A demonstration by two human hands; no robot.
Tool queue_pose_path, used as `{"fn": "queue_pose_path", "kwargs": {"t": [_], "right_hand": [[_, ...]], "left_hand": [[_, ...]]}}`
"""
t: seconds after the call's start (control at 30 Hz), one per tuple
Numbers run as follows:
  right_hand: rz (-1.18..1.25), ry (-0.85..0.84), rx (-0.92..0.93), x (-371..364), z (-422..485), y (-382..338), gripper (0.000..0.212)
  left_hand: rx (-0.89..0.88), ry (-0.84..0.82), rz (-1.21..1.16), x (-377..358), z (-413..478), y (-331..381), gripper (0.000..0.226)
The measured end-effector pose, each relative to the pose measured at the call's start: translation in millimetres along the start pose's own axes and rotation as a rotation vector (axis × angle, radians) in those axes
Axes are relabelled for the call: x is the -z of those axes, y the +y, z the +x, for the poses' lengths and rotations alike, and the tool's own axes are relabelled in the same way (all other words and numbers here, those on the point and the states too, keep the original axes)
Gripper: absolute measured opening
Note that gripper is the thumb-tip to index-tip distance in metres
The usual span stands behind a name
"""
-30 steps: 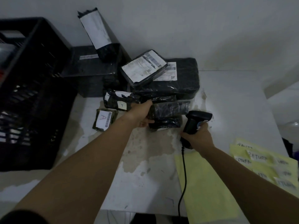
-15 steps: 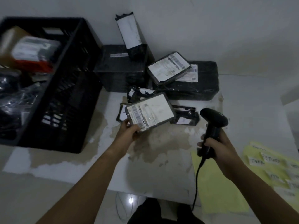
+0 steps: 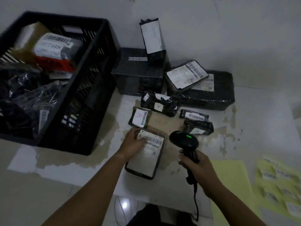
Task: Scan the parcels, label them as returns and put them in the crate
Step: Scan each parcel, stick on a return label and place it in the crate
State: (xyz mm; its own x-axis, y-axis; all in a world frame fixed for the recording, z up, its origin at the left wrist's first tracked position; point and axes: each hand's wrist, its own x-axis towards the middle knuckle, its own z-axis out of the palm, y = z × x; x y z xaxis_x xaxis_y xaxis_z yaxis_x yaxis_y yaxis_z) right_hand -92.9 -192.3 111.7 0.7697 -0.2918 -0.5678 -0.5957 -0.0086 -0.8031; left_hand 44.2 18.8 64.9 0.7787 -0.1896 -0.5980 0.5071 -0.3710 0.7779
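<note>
Lowered flat onto the table (image 3: 244,144) at lower centre, the parcel (image 3: 145,160) is held at its corner by the left grip (image 3: 132,141), and the barcode scanner (image 3: 184,140) clasped in the right grip (image 3: 195,165) should be aimed squarely at the barcode (image 3: 152,140).

Both arms forward; left grip (image 3: 132,142) seemingly pinching parcel (image 3: 143,163) corner; right grip (image 3: 197,167) curled round scanner (image 3: 184,140).

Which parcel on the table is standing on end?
The tall narrow parcel with the white label, propped against the wall at the square black box. All the others lie flat.
</note>
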Motion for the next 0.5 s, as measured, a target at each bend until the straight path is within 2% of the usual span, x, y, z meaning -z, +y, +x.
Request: {"fn": "queue_pose_path", "kwargs": {"t": [0.1, 0.27, 0.33, 0.5], "right_hand": [[-0.017, -0.023, -0.042, -18, 7, 4, 0.006], [0.067, -0.033, -0.119, -38, 9, 11, 0.004], [0.111, -0.029, -0.157, -47, 7, 12, 0.003], [0.097, 0.019, -0.128, -53, 2, 4, 0.006]], "left_hand": [[-0.011, 0.035, 0.052, 3, -1, -13, 0.036], [0.059, -0.029, 0.254, 7, -1, -56, 0.057], [0.073, -0.018, 0.255, 2, -3, -65, 0.069], [0.032, -0.018, 0.109, -6, -20, -33, 0.044]]}}
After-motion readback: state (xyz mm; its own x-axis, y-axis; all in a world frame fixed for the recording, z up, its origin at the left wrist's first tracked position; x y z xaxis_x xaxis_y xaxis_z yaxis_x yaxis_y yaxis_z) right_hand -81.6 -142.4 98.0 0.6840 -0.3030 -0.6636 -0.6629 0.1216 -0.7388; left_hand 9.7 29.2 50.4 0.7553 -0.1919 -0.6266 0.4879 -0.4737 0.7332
